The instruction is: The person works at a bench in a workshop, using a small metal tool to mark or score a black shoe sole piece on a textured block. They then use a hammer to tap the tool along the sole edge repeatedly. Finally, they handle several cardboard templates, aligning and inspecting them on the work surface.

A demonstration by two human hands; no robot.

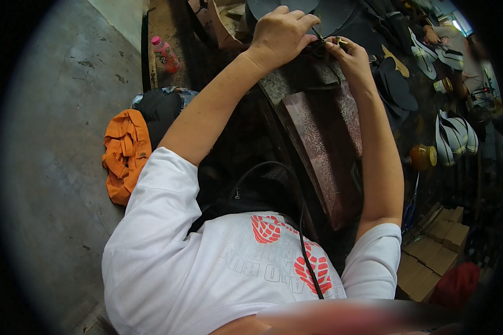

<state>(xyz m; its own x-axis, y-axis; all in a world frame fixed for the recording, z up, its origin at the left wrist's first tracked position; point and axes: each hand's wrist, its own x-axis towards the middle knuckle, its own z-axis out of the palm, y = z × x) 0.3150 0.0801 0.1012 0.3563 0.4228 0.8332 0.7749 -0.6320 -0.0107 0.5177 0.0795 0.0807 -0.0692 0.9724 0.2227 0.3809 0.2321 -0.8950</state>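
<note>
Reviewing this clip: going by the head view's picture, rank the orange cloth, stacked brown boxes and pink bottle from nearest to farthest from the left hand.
From the left hand:
1. Pink bottle, to its left.
2. Orange cloth, lower left.
3. Stacked brown boxes, lower right.

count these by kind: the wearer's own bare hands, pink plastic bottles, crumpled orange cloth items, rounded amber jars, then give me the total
Bare left hand and bare right hand: 2
Pink plastic bottle: 1
Crumpled orange cloth item: 1
Rounded amber jar: 1
Total: 5
</note>
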